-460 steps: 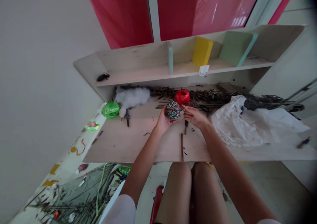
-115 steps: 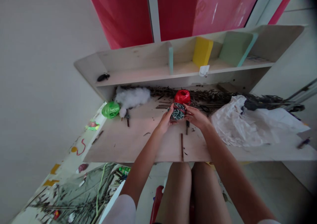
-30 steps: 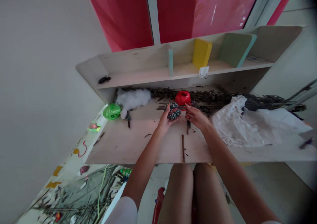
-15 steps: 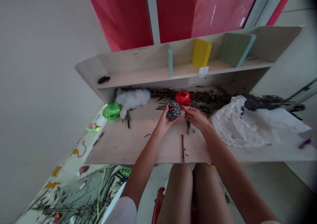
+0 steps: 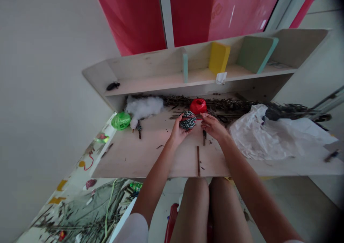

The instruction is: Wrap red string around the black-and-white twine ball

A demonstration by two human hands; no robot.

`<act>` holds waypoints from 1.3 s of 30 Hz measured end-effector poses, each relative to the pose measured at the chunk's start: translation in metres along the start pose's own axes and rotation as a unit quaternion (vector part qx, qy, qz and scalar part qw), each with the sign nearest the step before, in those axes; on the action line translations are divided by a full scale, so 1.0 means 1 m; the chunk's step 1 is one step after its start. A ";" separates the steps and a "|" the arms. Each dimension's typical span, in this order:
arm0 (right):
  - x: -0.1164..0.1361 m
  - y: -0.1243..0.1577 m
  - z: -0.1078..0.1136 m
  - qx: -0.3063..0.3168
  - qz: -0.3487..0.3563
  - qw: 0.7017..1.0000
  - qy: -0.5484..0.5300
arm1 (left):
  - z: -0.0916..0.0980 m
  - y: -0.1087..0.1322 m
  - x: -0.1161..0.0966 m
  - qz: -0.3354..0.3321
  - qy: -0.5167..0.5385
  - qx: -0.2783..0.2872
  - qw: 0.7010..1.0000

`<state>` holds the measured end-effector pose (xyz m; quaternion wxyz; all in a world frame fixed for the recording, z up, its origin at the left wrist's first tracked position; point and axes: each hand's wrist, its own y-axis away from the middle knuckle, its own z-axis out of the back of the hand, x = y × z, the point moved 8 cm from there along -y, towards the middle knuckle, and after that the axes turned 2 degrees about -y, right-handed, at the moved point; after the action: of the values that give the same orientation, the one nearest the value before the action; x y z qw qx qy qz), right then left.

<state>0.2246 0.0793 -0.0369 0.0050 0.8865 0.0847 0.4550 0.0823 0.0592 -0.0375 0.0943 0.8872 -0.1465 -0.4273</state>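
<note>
Two hands apart above board (image 5: 145, 157). Left hand (image 5: 178, 132) clamped on twine ball (image 5: 187, 120), ball just beside red spool (image 5: 198, 106). Right hand (image 5: 212, 126) open, close to ball, fingertips at red strand (image 5: 195, 118) across ball; grip on strand impossible to confirm. Green spool (image 5: 120, 121), cotton (image 5: 143, 105), plastic sheet (image 5: 276, 134) on board, well apart from both hands.

hands: 2 (left hand (image 5: 178, 131), right hand (image 5: 212, 125)) | balls: 3 (striped ball (image 5: 187, 120) center, red ball (image 5: 198, 106) far, green ball (image 5: 120, 121) left) | cotton wad (image 5: 143, 105): 1, far left | white plastic sheet (image 5: 276, 134): 1, right | desk (image 5: 150, 157): 1 | shelf (image 5: 150, 87): 1, far | blocks on shelf: 2 (yellow block (image 5: 219, 58), green block (image 5: 254, 54)) | black object (image 5: 113, 86): 1, on shelf
</note>
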 end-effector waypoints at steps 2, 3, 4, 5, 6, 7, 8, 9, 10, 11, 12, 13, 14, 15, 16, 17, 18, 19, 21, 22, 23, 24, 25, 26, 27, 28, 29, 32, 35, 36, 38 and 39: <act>0.003 0.001 -0.002 0.004 0.005 1.000 -0.004 | 0.001 -0.001 0.000 -0.006 0.002 -0.001 1.000; 0.005 0.002 -0.004 0.006 0.010 1.000 -0.003 | 0.001 -0.002 0.000 -0.007 0.002 -0.002 1.000; 0.007 0.002 -0.005 0.006 0.016 1.000 0.002 | 0.001 -0.002 0.000 -0.006 0.001 -0.003 1.000; 0.008 0.002 -0.005 0.006 0.023 1.000 0.008 | 0.002 -0.002 0.001 -0.004 0.000 -0.005 1.000; 0.010 0.002 -0.005 0.006 0.028 0.999 0.018 | 0.002 -0.002 0.001 -0.002 -0.002 -0.007 1.000; 0.011 0.002 -0.005 0.005 0.032 0.999 0.029 | 0.002 -0.003 0.001 0.000 -0.005 -0.010 1.000; 0.011 0.002 -0.004 0.005 0.035 0.999 0.038 | 0.003 -0.003 0.001 0.000 -0.008 -0.013 1.000; 0.012 0.001 -0.003 0.005 0.037 0.998 0.045 | 0.004 -0.003 0.001 -0.001 -0.010 -0.016 1.000; 0.012 0.000 -0.002 0.006 0.040 0.998 0.045 | 0.004 -0.003 0.001 -0.004 -0.012 -0.019 1.000; 0.012 -0.001 -0.001 0.008 0.042 0.998 0.041 | 0.005 -0.004 0.000 -0.008 -0.012 -0.021 1.000; 0.012 -0.002 0.000 0.012 0.042 0.998 0.034 | 0.005 -0.004 0.000 -0.010 -0.010 -0.022 1.000; 0.012 -0.002 0.000 0.014 0.042 0.999 0.027 | 0.006 -0.004 0.000 -0.013 -0.009 -0.023 1.000; 0.011 -0.002 0.000 0.016 0.041 0.999 0.023 | 0.006 -0.004 0.000 -0.014 -0.007 -0.021 1.000; 0.011 -0.002 0.000 0.013 0.040 0.999 0.024 | 0.006 -0.004 0.000 -0.015 -0.006 -0.020 1.000; 0.010 -0.002 0.000 0.010 0.039 0.999 0.028 | 0.006 -0.004 -0.001 -0.015 -0.005 -0.019 1.000; 0.010 -0.002 0.000 0.005 0.036 0.999 0.035 | 0.005 -0.004 -0.001 -0.013 -0.003 -0.017 1.000; 0.008 -0.001 0.001 0.000 0.031 0.999 0.043 | 0.005 -0.004 -0.001 -0.010 0.000 -0.015 1.000; 0.006 -0.001 0.001 -0.005 0.025 0.999 0.048 | 0.005 -0.003 0.000 -0.007 0.004 -0.013 1.000; 0.002 0.000 0.001 -0.011 0.009 0.998 0.055 | 0.005 -0.004 0.000 0.002 0.011 -0.009 1.000; 0.000 0.000 0.001 -0.012 0.002 0.998 0.057 | 0.005 -0.004 0.001 0.005 0.012 -0.006 1.000; -0.002 0.000 0.000 -0.012 -0.002 0.998 0.059 | 0.004 -0.004 0.001 0.006 0.012 -0.002 1.000; -0.004 0.000 0.000 -0.010 -0.006 0.998 0.060 | 0.004 -0.004 0.001 0.006 0.012 0.002 1.000; -0.005 -0.001 0.000 -0.008 -0.009 0.998 0.062 | 0.003 -0.004 0.001 0.006 0.009 0.008 1.000; -0.006 -0.001 0.000 -0.006 -0.012 0.998 0.064 | 0.002 -0.004 0.001 0.008 0.006 0.013 1.000; -0.007 -0.001 0.000 -0.004 -0.015 0.998 0.067 | 0.001 -0.004 0.002 0.011 0.002 0.019 1.000; -0.007 -0.001 -0.001 -0.002 -0.016 0.998 0.068 | 0.000 -0.003 0.003 0.017 0.000 0.023 1.000; -0.007 -0.001 -0.001 0.000 -0.017 0.997 0.069 | 0.000 -0.003 0.004 0.023 -0.002 0.028 0.999; -0.007 -0.001 -0.002 0.008 -0.019 0.997 0.068 | -0.004 -0.001 0.007 0.047 0.008 0.049 0.998; -0.007 -0.001 -0.003 0.012 -0.019 0.997 0.073 | -0.007 0.000 0.008 0.069 0.035 0.066 0.995; -0.007 -0.001 -0.003 0.012 -0.019 0.997 0.076 | -0.007 0.000 0.008 0.071 0.043 0.066 0.994; -0.007 0.000 -0.004 0.012 -0.018 0.997 0.080 | -0.006 0.000 0.006 0.067 0.055 0.062 0.994; -0.007 0.000 -0.004 0.013 -0.017 0.997 0.081 | -0.006 -0.001 0.006 0.066 0.056 0.061 0.994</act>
<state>0.2174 0.0777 -0.0403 -0.0054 0.8453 0.1062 0.5237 0.0906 0.0582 -0.0383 0.0755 0.9024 -0.2249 -0.3598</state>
